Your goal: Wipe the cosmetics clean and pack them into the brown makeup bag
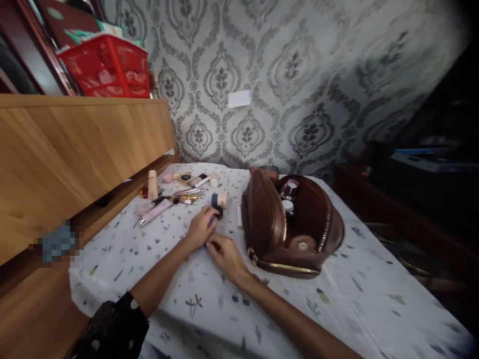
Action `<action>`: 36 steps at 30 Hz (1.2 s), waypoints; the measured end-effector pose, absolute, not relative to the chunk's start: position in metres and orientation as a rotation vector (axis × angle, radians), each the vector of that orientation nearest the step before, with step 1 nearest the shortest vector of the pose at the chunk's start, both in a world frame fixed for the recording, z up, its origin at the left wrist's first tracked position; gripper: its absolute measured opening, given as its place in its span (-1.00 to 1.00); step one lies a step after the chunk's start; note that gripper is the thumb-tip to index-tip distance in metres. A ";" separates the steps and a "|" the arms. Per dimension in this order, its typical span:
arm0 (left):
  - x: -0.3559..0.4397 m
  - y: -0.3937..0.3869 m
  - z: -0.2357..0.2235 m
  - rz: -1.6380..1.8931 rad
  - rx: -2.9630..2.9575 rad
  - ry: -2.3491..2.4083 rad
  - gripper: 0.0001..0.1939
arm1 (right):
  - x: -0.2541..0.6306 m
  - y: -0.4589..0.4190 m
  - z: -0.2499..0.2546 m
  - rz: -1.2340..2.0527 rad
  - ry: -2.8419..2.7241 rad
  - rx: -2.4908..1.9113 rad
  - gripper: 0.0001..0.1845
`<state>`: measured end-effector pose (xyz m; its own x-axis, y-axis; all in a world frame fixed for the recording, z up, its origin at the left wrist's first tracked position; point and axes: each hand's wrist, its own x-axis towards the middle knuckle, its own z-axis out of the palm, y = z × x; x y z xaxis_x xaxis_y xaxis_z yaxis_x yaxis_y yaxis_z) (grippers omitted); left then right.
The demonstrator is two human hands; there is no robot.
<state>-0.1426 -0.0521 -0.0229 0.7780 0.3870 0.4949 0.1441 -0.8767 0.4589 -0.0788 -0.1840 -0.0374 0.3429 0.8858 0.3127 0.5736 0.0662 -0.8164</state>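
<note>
My left hand (202, 228) is closed around a slim blue-handled makeup brush, whose dark round head (219, 213) shows just past the fingertips. My right hand (226, 257) lies close below, its thumb and fingers pinched at the lower end of the same brush. Fingers cover most of the handle. Right beyond the brush head lies a beige jar or bottle with a blue cap (221, 200). To the right of both hands, a brown cosmetic bag (264, 214) stands unzipped, with a dark-capped jar (290, 188) and a white-lidded jar (287, 207) inside.
Loose cosmetics lie at the left back, among them a pink tube (155, 212) and an upright beige tube (152, 184). A white stick (239, 217) rests beside the bag. A wooden cabinet (82, 159) bearing a red basket (108, 65) borders the left side; patterned wall behind.
</note>
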 end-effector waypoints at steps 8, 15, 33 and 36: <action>-0.163 -0.004 -0.030 0.852 2.692 0.656 -0.76 | -0.072 -0.169 -0.052 0.637 -1.174 -1.527 -0.75; -0.168 0.036 -0.025 0.880 2.692 0.953 -0.70 | -0.075 -0.175 -0.046 0.714 -1.110 -1.496 -0.70; -0.181 0.099 -0.013 1.014 2.463 1.085 -0.68 | -0.076 -0.175 -0.047 0.736 -1.082 -1.493 -0.64; -0.200 0.122 0.004 1.075 2.421 1.318 -0.68 | -0.076 -0.175 -0.047 0.734 -1.069 -1.489 -0.65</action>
<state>-0.1995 0.1216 0.0043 0.3444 0.7890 0.5088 0.6569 -0.5897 0.4698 -0.0755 -0.1753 -0.0470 0.3991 0.9106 0.1072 0.2263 0.0155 -0.9739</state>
